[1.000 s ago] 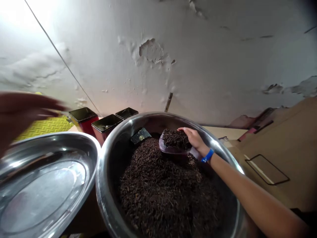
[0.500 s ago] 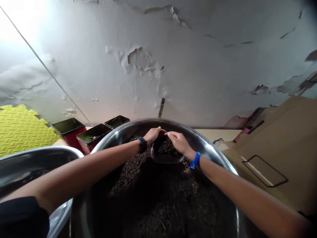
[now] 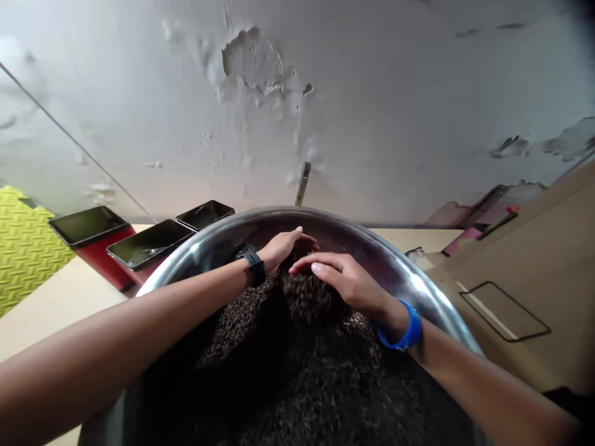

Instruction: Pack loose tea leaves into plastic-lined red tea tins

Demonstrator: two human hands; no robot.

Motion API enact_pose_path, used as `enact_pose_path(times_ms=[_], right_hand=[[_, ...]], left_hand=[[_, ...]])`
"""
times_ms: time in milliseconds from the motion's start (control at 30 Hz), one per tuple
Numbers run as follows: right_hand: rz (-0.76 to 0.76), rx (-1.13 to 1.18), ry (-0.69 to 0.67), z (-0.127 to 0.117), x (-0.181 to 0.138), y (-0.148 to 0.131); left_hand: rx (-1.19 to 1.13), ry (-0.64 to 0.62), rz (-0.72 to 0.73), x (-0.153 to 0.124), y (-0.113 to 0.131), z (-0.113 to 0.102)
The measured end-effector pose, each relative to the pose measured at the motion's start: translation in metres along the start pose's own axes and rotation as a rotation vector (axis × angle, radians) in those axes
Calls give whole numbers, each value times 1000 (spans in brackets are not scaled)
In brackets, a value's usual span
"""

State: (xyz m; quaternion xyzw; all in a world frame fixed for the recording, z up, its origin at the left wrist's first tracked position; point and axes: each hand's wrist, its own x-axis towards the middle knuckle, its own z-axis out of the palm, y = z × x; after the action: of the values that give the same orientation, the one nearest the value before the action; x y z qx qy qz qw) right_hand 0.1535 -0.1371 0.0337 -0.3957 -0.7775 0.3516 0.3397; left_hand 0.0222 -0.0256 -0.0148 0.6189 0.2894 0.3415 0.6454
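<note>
A large shiny metal bowl (image 3: 430, 288) holds a heap of dark, dry, loose tea leaves (image 3: 344, 387). Near its far wall, my left hand (image 3: 282, 248) reaches in with fingers extended and curved, a black watch band on the wrist. Opposite it, my right hand (image 3: 346, 275) arches over the leaves, fingers stretched toward the left hand, a blue band on that wrist. Between and under the two palms the leaves look blurred, as if tumbling. Some fingertips of the left hand are in shadow.
Red tins with dark rims (image 3: 100, 244) stand left of the bowl on a pale table (image 3: 60, 300). A yellow foam mat (image 3: 25, 248) leans at far left. Brown cardboard (image 3: 525, 266) is on the right. A peeling wall (image 3: 372, 124) rises behind.
My hands have moved apart from fingertips nearly meeting, the right one coming nearer. A clear curved edge below them no longer shows. The view has tipped down and moved closer to the bowl.
</note>
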Motion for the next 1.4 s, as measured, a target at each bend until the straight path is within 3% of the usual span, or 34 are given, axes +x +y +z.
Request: enact_pose_path(times_ms=[67,100,233,300,433,633,833,1000,1167,1233,1300,1400], right_hand=[[1,27,-103,-2,-5,-5],[-4,8,-90,-5,-6,-5],[-60,-295,200,-26,-5,10],[-70,-438,224,-35,-3,18],[-40,-656,8,-33,-2,23],[149,-902,-215,-14,4,35],[124,-877,-289,-15,13,43],[118,-821,-139,-30,4,21],[226,-799,-358,-23,4,17],[260,-807,-379,-19,7,22],[259,-813,-348,-18,8,28],[187,-801,-264,-21,6,28]], left_hand=[[76,-16,38,-2,5,0],[153,-22,56,-4,7,0],[619,-62,210,-10,18,-4],[834,-41,306,-12,23,-6],[1071,0,410,-18,31,-9],[1238,-239,382,-32,43,-5],[1507,-390,318,-44,40,12],[1577,-468,339,-38,28,21],[1438,-592,238,-31,36,7],[1326,-550,240,-30,44,-3],[1262,-432,277,-30,49,-13],[1247,-331,315,-29,49,-20]])
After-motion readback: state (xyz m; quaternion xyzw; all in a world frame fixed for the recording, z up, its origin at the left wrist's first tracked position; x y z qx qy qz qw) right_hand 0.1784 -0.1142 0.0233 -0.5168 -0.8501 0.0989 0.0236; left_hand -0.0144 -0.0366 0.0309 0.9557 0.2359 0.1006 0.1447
